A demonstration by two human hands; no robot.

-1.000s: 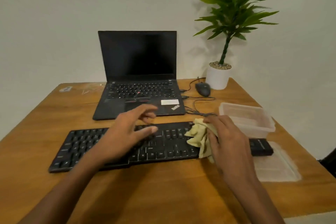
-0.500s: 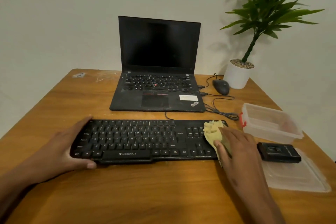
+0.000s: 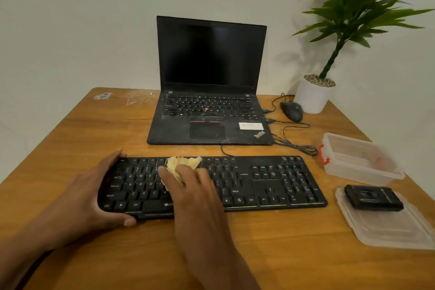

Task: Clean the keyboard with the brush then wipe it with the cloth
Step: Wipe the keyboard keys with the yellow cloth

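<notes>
One keyboard (image 3: pixel 259 179), left hand (image 3: pixel 89 198) clasping its end; one cloth (image 3: pixel 182 165), pressed under right hand (image 3: pixel 195 186), fingers flat

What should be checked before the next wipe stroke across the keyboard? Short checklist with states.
1. Left hand bracing the left end of the keyboard: ok.
2. Cloth under the right hand, on the keys: ok.
3. Keyboard flat on the table: ok.
4. Path right toward the numpad free of objects: ok.
5. Clear container and black object on the lid apart from the keyboard's right end: ok.
6. Dust left on the keys: cannot tell.
</notes>
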